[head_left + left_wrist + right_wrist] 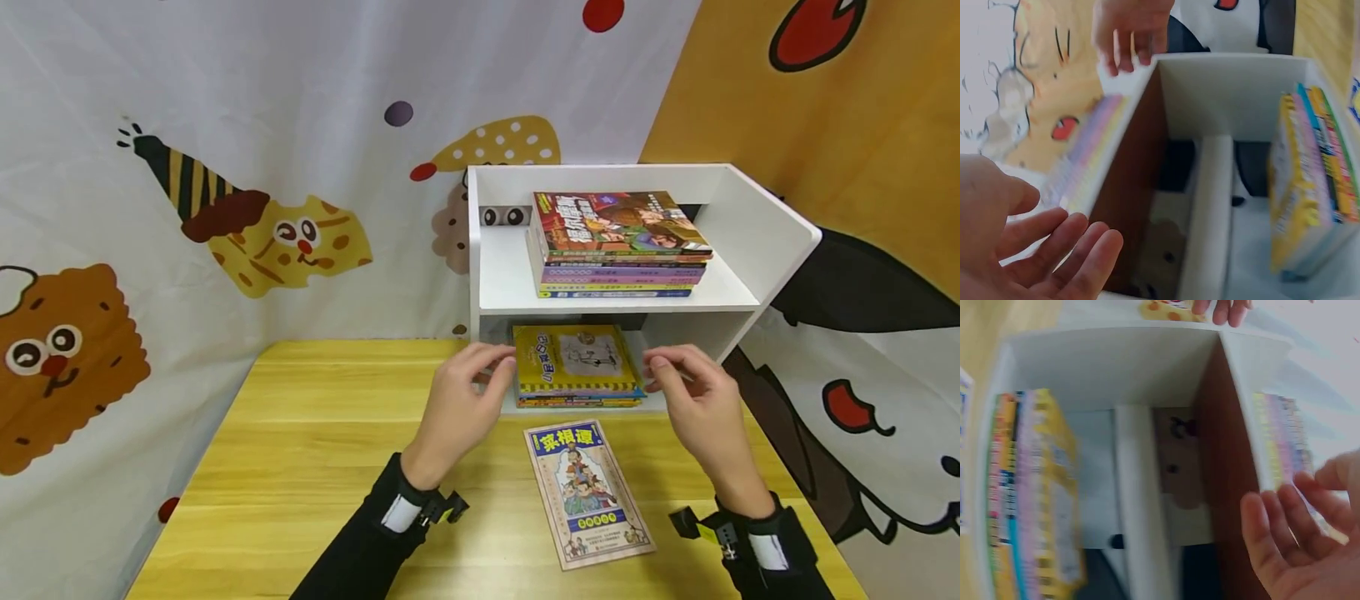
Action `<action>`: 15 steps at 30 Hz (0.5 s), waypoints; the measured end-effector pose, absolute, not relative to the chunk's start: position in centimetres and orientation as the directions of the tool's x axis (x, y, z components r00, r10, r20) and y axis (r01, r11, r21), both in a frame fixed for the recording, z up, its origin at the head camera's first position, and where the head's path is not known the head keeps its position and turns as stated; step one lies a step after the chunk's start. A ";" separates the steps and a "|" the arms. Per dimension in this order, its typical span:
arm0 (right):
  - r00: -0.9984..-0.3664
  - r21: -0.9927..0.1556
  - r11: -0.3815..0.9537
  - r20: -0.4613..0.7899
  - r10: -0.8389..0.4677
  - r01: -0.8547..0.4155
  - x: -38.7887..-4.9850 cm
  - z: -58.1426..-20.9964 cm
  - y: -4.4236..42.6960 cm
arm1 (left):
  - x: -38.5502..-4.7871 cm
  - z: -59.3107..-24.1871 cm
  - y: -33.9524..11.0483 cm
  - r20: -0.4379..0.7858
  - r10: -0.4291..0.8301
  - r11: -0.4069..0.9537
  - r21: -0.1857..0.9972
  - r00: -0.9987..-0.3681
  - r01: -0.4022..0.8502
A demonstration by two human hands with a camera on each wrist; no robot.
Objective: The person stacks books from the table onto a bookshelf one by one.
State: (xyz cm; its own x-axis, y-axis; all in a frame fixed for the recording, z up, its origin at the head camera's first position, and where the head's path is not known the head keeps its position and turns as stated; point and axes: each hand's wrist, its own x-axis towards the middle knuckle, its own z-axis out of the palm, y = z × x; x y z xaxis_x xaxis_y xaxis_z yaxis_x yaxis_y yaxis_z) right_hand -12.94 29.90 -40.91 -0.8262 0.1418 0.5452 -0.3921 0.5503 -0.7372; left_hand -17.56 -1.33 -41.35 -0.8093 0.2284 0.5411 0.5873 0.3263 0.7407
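Both hands hover in front of a white two-tier shelf, holding nothing, with fingers loosely bent. In the head view the left hand (pixel 457 408) is left of the lower stack of books (pixel 573 362), whose top cover is yellow. To the right of that stack is the right hand (pixel 701 408), apart from it. A thin book with a blue title band (pixel 588 496) lies face up on the table between the forearms. In the wrist views, the left hand (pixel 1047 244) and right hand (pixel 1304 537) have spread, slightly curved fingers near the shelf's middle board.
On the upper tier of the white shelf (pixel 615 306) sits a taller stack of books (pixel 618 225) with a reddish comic-style cover on top. The shelf stands at the back of the wooden table (pixel 315 450). Behind hangs a printed cartoon cloth (pixel 300 100).
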 end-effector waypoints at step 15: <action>-0.967 -0.897 0.421 0.209 0.145 -0.131 -12.8 -52.1 26.9 | -17.1 -50.0 -1.3 0.297 0.292 0.358 0.847 -0.909 0.392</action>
